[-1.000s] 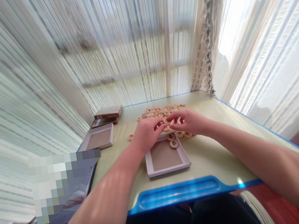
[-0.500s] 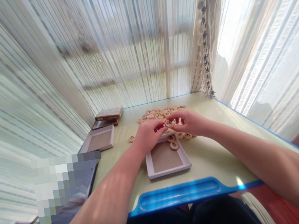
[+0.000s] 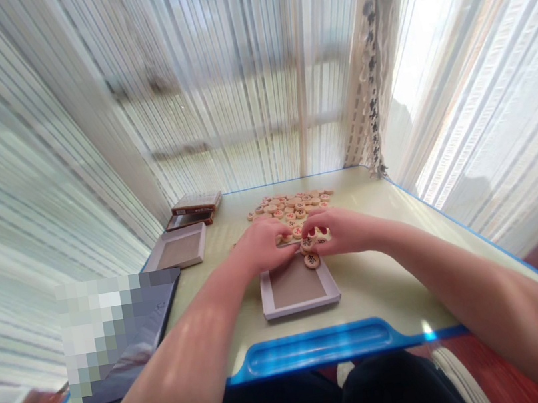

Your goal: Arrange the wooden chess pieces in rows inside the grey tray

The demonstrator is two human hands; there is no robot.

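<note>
My left hand [image 3: 261,246] and my right hand [image 3: 340,230] meet over the far edge of a shallow grey box tray [image 3: 300,303], fingers curled around a row of round wooden chess discs [image 3: 305,242]. One disc [image 3: 312,260] lies inside the tray at its far right corner. A heap of loose wooden discs [image 3: 292,205] is spread on the pale table [image 3: 382,279] just beyond both hands.
A second grey box tray [image 3: 179,250] lies at the left, with two brown boxes [image 3: 194,207] behind it. A dark flat thing [image 3: 131,330] lies at the table's left front. Striped curtains surround the table. A blue moulded edge [image 3: 321,348] runs along the front.
Both hands have come nearer to me, from the disc heap down to the tray's far edge, bringing discs with them.
</note>
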